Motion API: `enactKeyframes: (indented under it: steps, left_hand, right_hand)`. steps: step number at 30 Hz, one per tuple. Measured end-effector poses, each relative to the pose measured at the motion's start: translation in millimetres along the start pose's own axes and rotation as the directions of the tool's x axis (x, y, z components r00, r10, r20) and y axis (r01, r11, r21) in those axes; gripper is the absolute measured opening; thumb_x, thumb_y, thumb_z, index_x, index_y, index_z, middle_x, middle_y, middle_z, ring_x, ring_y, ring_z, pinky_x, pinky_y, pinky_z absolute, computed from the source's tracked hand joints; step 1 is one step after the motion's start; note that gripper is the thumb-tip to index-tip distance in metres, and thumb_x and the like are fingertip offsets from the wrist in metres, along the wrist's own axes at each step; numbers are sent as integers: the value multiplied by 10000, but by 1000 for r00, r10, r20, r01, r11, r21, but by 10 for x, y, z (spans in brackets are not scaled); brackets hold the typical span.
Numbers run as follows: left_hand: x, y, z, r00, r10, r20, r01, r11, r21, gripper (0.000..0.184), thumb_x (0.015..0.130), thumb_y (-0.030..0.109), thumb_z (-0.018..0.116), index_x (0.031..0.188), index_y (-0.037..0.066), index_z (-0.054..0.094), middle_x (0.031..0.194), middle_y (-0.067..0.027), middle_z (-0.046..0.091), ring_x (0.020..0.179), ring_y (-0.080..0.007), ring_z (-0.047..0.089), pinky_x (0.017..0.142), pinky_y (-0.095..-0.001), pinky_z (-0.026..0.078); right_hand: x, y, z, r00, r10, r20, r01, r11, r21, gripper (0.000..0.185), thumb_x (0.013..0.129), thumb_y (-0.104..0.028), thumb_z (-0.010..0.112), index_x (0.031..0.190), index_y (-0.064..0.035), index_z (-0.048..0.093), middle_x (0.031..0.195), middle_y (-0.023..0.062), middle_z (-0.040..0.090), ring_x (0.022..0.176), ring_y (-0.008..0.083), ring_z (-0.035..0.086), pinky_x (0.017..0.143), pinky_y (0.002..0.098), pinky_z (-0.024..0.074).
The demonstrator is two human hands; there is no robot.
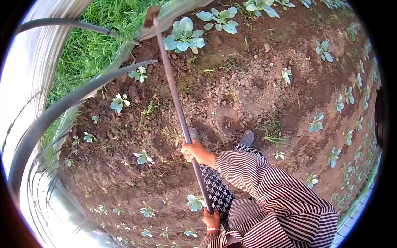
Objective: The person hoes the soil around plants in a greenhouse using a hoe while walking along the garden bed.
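A long-handled hoe (171, 82) slants across the view, its rust-brown blade (151, 16) at the top left beside the grass and plastic edge. My right hand (196, 151) is wrapped round the middle of the handle. Lower down, my left hand (211, 219) grips the handle near its end, a pale band at the wrist. Close to the blade grows a large leafy cabbage-like plant (184, 36), with another leafy plant (218, 20) to its right. Whether the blade touches the ground I cannot tell.
Small seedlings (142, 157) dot the brown soil (248, 91), with weeds (273, 131) among them. A thick dark curved pipe (74, 97) and plastic sheeting (31, 74) line the left side. Green grass (89, 53) grows there. My shoes (247, 138) stand on the soil.
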State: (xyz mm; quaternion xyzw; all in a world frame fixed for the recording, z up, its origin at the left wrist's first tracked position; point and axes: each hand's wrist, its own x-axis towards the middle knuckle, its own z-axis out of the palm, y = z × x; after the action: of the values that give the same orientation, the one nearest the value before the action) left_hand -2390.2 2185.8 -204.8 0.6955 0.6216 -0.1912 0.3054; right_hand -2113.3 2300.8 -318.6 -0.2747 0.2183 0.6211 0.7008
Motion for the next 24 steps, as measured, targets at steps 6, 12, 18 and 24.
enactKeyframes:
  steps: [6, 12, 18, 24]
  left_hand:
    - [333, 269, 133, 971, 164, 175, -150, 984, -93, 219, 688, 218, 636, 792, 36, 571, 640, -154, 609, 592, -325, 616, 574, -415, 476]
    - [865, 999, 887, 924, 247, 292, -147, 934, -325, 115, 708, 105, 607, 766, 14, 568, 609, -59, 574, 509, -125, 532, 494, -295, 447]
    - [361, 1038, 728, 727, 35, 686, 286, 892, -349, 100, 757, 6, 567, 803, 39, 483, 520, -15, 474, 385, -113, 468, 354, -254, 389]
    - [102, 522, 445, 855, 0, 519, 70, 991, -116, 244, 672, 210, 647, 794, 5, 590, 650, -120, 613, 619, -245, 607, 621, -352, 481]
  right_hand:
    - [-111, -618, -155, 885, -260, -385, 132, 935, -329, 344, 765, 27, 528, 1063, 58, 357, 591, 46, 421, 378, 111, 412, 280, 248, 381]
    - [220, -1458, -710, 787, -504, -355, 225, 772, -595, 328, 794, -28, 534, 1065, 107, 410, 562, 54, 479, 374, 133, 476, 289, 264, 395]
    - [174, -1157, -1317, 692, -448, -566, -10, 778, -628, 111, 778, -9, 548, 770, 31, 445, 519, 61, 468, 359, 168, 476, 282, 316, 387]
    - [-161, -715, -913, 742, -311, -594, 41, 905, -424, 107, 752, 14, 537, 792, 49, 443, 527, 77, 490, 363, 185, 485, 282, 345, 371]
